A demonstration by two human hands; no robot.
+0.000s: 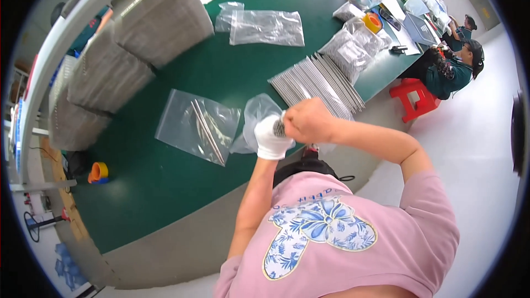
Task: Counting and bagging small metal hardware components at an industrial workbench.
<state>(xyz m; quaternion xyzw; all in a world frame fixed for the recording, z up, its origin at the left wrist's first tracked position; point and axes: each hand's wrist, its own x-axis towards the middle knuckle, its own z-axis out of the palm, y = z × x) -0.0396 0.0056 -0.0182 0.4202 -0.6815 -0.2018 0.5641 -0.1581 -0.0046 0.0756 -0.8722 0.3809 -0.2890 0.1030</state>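
While I watch the head view, my gloved left hand (272, 139) clenches a bundle of thin metal rods (280, 128) end-on; my bare right hand (307, 121) closes over it, touching; a clear bag (258, 116) hangs just left above the green surface (165, 182).

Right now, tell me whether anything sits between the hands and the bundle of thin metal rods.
Nothing visible does: the gloved left hand and bare right hand already grip the rod bundle, with a clear plastic bag directly behind it.
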